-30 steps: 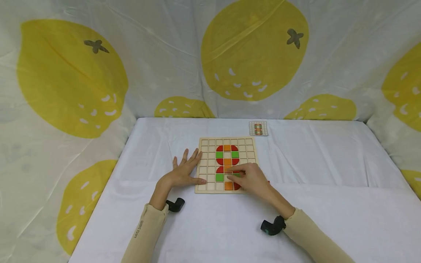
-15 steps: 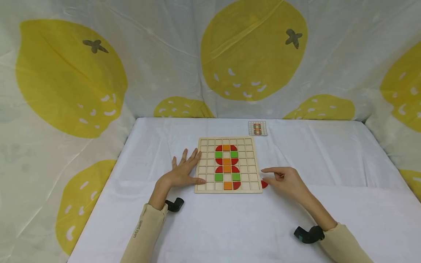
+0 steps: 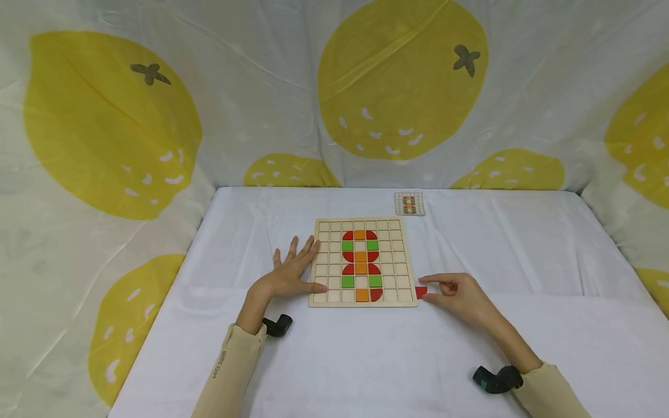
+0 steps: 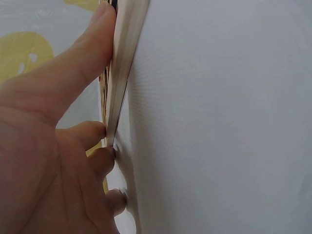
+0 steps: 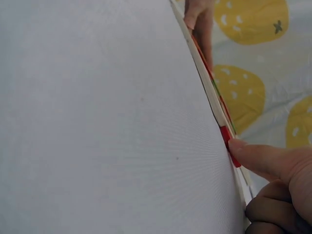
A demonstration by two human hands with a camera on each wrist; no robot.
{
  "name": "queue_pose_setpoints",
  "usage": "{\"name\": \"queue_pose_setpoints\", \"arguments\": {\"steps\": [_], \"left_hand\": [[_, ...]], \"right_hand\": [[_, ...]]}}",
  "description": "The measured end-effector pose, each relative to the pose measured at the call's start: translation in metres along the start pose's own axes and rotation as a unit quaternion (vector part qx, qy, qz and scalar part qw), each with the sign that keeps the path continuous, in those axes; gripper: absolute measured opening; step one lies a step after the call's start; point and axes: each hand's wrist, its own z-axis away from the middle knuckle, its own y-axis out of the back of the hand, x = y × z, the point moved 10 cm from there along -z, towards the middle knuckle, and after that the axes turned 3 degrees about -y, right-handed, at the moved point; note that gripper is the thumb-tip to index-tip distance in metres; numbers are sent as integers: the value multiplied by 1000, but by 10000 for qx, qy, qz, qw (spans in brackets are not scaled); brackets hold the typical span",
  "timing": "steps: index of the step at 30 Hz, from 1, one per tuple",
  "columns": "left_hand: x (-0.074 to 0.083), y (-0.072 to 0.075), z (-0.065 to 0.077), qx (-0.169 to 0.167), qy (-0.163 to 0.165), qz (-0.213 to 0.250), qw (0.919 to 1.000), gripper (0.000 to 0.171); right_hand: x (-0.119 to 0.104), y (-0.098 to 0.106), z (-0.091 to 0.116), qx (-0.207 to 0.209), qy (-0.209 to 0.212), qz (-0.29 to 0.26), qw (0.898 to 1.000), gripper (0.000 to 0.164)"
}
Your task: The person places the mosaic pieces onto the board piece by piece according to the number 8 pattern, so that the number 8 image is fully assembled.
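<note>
A square wooden grid board (image 3: 397,278) lies on the white cloth, with red, orange and green tiles set in its middle columns. Along the board's left edge rests my left hand (image 3: 287,276), its fingers spread and the thumb on the board's corner area. Beside the lower right edge lies a loose red tile (image 3: 420,292). The thumb of my right hand (image 3: 460,295) touches this tile, while the index fingertip stands a little apart above it. In the right wrist view the red tile (image 5: 225,134) shows under the thumb tip.
A small pattern card (image 3: 409,204) with a similar coloured figure lies behind the board. White cloth (image 3: 522,244) covers the table, and a lemon-print sheet (image 3: 402,75) hangs at the back and sides.
My right hand has moved from over the board's lower middle to the right, to the red tile beside the edge. An orange tile it covered now shows. The left hand has stayed put.
</note>
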Motion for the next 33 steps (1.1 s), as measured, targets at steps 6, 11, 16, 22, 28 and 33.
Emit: {"name": "queue_pose_setpoints", "arguments": {"steps": [6,11,16,22,28,33], "left_hand": [[-2,-1,0,-15,22,-54,10000,112],[-3,-1,0,-7,16,-65,10000,112],[-3,-2,-1,-6,-12,-74,10000,113],[-5,-3,-2,-25,-7,-70,10000,113],[-4,-3,-2,-28,-17,-72,10000,112],[-6,-3,-3,-2,-1,-117,9999,113]], "right_hand": [[0,-1,-1,-47,89,9,9999,29],[0,-2,-1,-15,61,145,9999,24],[1,2,-1,211,-63,293,9993,21],[4,12,0,619,-332,519,9962,23],[8,17,-2,297,-162,409,9986,32],[4,11,-6,-405,348,263,9982,37]]}}
